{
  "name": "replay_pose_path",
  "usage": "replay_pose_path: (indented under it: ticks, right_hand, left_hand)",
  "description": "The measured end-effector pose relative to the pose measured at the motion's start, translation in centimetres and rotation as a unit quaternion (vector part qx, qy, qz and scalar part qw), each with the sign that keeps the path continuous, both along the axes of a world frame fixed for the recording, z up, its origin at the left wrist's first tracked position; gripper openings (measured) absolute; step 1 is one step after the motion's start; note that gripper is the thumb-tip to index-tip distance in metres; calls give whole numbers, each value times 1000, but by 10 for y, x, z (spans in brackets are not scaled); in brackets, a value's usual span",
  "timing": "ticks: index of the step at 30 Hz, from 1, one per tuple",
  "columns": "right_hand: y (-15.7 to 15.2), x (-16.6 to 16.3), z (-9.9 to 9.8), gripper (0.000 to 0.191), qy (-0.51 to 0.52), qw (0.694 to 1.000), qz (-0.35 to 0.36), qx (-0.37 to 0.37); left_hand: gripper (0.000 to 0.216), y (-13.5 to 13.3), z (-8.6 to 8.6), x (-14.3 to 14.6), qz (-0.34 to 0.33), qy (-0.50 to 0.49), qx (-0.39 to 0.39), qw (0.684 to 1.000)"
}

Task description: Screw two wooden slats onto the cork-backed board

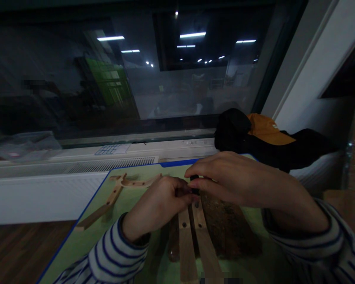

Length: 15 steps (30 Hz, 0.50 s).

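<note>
My right hand (233, 179) pinches a small black cylindrical piece (194, 183) between thumb and fingers, above the far ends of two pale wooden strips. Close against it, my left hand (162, 203) has its fingertips drawn together at the same spot; what they grip is hidden. The left wooden strip (187, 250) and the right wooden strip (207, 250) lie side by side, with dark round holes in them. Beneath them is a brown, shiny, uneven slab or package (230, 228), which I cannot identify.
Joined wooden pieces (114, 195) lie on the left of the green, blue-edged table (85, 244). Behind stand a white radiator (47, 197) and a windowsill with a clear plastic container (29, 144). An orange cap (268, 128) rests on black cloth (307, 148) at the right.
</note>
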State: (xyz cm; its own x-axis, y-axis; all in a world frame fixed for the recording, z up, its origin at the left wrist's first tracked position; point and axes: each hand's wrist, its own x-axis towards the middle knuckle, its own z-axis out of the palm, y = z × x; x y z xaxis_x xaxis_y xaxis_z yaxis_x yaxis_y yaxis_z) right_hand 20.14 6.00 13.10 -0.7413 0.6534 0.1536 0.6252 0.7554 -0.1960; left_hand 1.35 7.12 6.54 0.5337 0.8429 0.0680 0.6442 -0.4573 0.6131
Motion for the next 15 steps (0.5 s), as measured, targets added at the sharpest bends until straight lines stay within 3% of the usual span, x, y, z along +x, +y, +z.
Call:
replay_pose_path:
  ticks: [15]
  right_hand:
    - [0, -4, 0, 25, 7, 1000, 28, -2]
  left_hand:
    - [18, -1, 3, 1, 2, -28, -11, 1000]
